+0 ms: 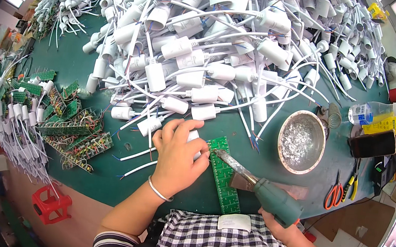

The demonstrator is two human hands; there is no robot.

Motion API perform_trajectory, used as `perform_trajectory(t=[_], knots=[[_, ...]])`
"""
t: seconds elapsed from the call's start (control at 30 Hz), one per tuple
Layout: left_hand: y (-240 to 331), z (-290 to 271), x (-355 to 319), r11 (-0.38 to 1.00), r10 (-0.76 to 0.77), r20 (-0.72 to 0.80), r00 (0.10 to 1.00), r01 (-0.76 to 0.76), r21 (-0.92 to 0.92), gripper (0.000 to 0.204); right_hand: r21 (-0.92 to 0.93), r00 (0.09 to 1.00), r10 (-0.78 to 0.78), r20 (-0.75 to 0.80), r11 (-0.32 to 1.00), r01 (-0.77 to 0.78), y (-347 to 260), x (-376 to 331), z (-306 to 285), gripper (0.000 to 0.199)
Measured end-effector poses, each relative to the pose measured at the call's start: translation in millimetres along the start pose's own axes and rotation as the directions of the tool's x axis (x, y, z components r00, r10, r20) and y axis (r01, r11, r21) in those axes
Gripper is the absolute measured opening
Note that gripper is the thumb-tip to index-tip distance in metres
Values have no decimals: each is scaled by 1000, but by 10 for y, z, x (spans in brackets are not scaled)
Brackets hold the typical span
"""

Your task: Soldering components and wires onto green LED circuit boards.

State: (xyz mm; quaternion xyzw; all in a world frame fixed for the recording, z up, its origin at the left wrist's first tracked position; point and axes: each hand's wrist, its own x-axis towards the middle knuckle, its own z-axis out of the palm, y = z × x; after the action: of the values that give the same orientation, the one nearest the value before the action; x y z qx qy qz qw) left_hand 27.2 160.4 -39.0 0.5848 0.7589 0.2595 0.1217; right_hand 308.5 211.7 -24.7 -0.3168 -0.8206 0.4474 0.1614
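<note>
Lying flat close to the near edge of the bench (pixel 266 157), the green circuit board strip (pixel 227 187) has its long axis running away from the person, with the far end leaning a little to the left. Its near end comes beside the checked apron (pixel 227 242), and its far end is just beside the fingertips of the left hand (pixel 177 150). This far end is, I judge, the place that matters, because both hands work toward it. The left hand is nearer, on the left side of the board, with thumb and fingers pinched on a white lamp holder (pixel 193 136), partly covered by them. The right hand (pixel 272 223) is closed around the soldering iron (pixel 277 201), whose body hides much of the grip; it is to the right of the near end. The iron slants across the board toward the far end, but I cannot tell if its tip touches. Beyond the left hand, the pile of white lamp holders (pixel 182 51) limits the room toward the far edge. To the right, bare bench lies between the board and the round bowl (pixel 298 166), while the red-handled cutters (pixel 334 195) rest near the right edge, well apart.
</note>
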Motion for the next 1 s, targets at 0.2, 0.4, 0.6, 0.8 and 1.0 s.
perform_trajectory(t=[0.2, 0.4, 0.6, 0.8, 1.0], knots=[[3, 0, 10, 1000, -9, -4, 1000, 9, -10, 2, -95, 999, 49, 3, 994, -48, 18, -39, 8, 33], [-4, 4, 13, 1000, -23, 23, 999, 24, -20, 6, -150, 1000, -11, 5, 989, 11, -36, 1, -9, 32], [-1, -9, 17, 1000, -22, 26, 999, 23, -22, 6, -25, 994, 110, -21, 994, -111, 75, -172, -28, 35], [7, -10, 23, 1000, -11, 4, 1000, 12, -22, 3, 175, 968, 179, -176, 973, -148, 110, -174, 41, 29], [0, -19, 18, 999, 2, 15, 1000, -1, -50, 6, 212, 981, 126, -145, 973, -94, 32, -80, 40, 31]])
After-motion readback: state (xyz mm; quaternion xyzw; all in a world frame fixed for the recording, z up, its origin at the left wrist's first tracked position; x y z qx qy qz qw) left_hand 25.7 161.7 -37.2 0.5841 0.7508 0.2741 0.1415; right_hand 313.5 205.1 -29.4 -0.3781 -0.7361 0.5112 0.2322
